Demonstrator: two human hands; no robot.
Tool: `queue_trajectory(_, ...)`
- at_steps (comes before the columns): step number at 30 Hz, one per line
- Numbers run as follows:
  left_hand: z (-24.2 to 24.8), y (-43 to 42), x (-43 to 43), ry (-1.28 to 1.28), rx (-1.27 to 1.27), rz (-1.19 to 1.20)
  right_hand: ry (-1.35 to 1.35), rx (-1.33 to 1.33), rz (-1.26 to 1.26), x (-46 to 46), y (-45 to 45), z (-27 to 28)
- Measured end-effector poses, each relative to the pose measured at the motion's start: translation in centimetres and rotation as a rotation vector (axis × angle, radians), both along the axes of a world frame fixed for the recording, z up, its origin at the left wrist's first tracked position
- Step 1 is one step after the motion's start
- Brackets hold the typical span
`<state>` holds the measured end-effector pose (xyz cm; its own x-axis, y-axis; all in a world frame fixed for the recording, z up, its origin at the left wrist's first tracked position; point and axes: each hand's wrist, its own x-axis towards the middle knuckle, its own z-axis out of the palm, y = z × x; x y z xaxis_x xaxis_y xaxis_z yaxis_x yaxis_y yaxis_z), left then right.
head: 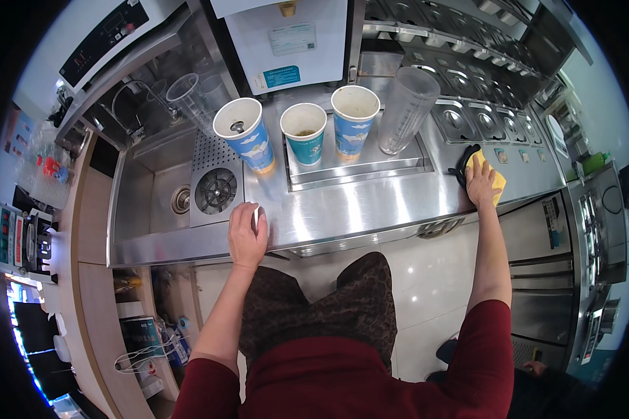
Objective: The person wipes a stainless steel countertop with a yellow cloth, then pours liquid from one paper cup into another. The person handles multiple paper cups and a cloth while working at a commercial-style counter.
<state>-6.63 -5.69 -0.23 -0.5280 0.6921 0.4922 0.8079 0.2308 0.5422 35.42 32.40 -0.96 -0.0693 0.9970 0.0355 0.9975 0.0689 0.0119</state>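
My right hand (480, 180) presses on a yellow cloth (498, 180) on the steel counter, with a black item (465, 165), perhaps another cloth, beside it. At the counter's front edge, my left hand (247, 233) rests with nothing visible in it, its fingers slightly bent. Ahead stand a blue paper cup (257, 149) with a metal object inside, a teal paper cup (307, 149) holding some brownish liquid, and a second blue paper cup (352, 136). To their right is a tall clear plastic measuring cup (404, 115). A recessed steel tray (367, 177) lies under or beside these cups.
A steel sink (149, 194) and a round rinser (216, 191) lie at left, near clear plastic jugs (186, 94). A white machine (293, 52) stands behind the cups. Lidded steel containers (453, 120) line the back right. Another person's hand (534, 367) shows at lower right.
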Motion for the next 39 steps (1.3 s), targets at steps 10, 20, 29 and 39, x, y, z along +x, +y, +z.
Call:
queue_trajectory(10,0.0,0.0,0.0,0.015,0.013,0.0,-0.024,-0.005,0.173,-3.5,-5.8,1.0)
queue_trajectory(20,-0.4,0.0,0.0,0.026,0.016,0.009,0.025,0.007,0.39,-7.9,-12.4,1.8)
queue_trajectory(29,-0.1,0.2,0.1,0.028,0.016,0.0,0.098,0.001,0.588,-15.3,-20.2,2.1)
queue_trajectory(39,-0.3,0.1,0.2,0.017,0.045,0.013,0.196,-0.065,0.9,-22.7,-27.2,3.0)
